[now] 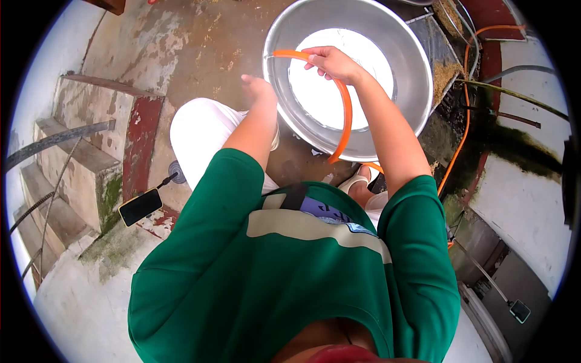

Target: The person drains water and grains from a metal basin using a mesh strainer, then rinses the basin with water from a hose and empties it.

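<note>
My right hand point(331, 64) is closed around an orange hose point(346, 115) above a wide metal basin point(414, 78). The hose's end points left, near the basin's left rim, with what looks like a little water at its mouth. From my grip the hose curves down over the near rim. Bright white glare fills the basin's bottom, and I cannot make out how much water is there. My left hand point(259, 89) hangs just left of the basin, over my knee. It is blurred, its fingers are mostly hidden, and nothing shows in it.
Concrete steps point(91, 151) rise on the left. A phone point(140, 207) on a stick stands beside my left leg, and another small device point(519, 311) is at lower right. More orange hose point(465, 130) runs along the right wall. The floor point(200, 54) looks wet.
</note>
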{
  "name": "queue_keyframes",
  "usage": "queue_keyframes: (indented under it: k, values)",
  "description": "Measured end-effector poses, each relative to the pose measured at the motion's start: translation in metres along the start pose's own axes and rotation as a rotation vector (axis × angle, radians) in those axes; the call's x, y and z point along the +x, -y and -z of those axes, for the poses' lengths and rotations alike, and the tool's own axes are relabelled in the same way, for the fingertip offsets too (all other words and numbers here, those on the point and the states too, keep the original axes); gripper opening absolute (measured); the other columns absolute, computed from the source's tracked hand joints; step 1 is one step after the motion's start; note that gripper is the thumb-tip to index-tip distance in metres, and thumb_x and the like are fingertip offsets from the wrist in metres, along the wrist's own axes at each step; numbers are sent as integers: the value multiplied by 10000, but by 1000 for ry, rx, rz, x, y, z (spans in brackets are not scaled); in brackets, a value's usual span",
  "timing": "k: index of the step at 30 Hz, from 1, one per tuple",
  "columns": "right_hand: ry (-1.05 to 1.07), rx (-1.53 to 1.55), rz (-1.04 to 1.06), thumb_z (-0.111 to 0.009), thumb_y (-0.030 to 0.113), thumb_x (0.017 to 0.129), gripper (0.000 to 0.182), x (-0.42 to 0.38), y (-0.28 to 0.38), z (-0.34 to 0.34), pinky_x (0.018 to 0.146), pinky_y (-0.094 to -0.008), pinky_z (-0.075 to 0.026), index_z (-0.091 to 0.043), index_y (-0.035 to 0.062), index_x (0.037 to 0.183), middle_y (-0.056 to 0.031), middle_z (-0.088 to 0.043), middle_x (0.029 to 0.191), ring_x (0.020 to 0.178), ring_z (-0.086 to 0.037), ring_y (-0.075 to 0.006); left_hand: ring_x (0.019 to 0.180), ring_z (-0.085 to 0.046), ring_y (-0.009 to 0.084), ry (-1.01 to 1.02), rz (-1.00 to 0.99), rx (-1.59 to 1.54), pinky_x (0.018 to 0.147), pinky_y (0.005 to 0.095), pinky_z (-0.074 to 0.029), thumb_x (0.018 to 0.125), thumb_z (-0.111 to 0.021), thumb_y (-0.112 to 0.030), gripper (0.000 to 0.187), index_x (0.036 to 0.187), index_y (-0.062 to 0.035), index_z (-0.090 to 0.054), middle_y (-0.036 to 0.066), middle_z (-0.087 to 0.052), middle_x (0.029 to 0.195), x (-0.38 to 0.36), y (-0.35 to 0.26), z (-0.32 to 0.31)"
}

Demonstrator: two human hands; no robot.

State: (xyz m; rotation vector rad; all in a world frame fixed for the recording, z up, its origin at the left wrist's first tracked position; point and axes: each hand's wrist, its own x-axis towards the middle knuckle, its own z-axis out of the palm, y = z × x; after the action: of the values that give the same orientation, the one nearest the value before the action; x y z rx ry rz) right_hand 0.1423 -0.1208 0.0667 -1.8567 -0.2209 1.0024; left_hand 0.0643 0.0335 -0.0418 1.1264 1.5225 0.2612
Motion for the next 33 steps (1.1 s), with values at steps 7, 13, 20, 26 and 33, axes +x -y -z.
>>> queue_keyframes:
  k: [7,13,20,26,33]
  values:
    - [138,-125,-83,-426,151,875,375,-84,-52,-36,547,-236,-458,-471,53,1234,-42,-598,856,566,-487,-93,1157,-410,354,1,-159,70,955,413,-371,927,-272,-367,540,1267,49,-329,223,-326,1309,-15,-24,7]
    - [-17,135,-265,-435,122,898,350,-196,-107,-73,481,-206,-415,-460,19,1232,-26,-575,805,528,-460,-64,1074,-490,340,216,-457,247,881,396,-436,819,-514,-170,459,1206,47,-395,222,-399,1244,-45,-13,3]
    - [-531,314,-324,-439,123,882,379,-313,-176,-48,438,-214,-431,-442,6,1243,-56,-574,790,509,-481,-82,989,-551,270,988,-804,943,842,333,-425,755,-627,-289,522,1166,4,-493,174,-558,1097,-68,47,-7]
    - [-876,516,-361,-431,127,900,395,-346,-209,-8,447,-204,-439,-392,41,1284,-51,-586,839,532,-479,-74,1030,-538,303,1264,-1236,1520,875,365,-426,725,-654,-302,587,1190,3,-466,193,-553,1109,-89,126,-7]
    - [-1046,672,-268,-422,118,905,387,-341,-217,26,456,-206,-440,-396,56,1286,-45,-587,858,540,-483,-79,1000,-549,310,1341,-1397,1950,832,400,-452,677,-698,-272,607,1185,-48,-454,174,-573,1055,-126,147,16]
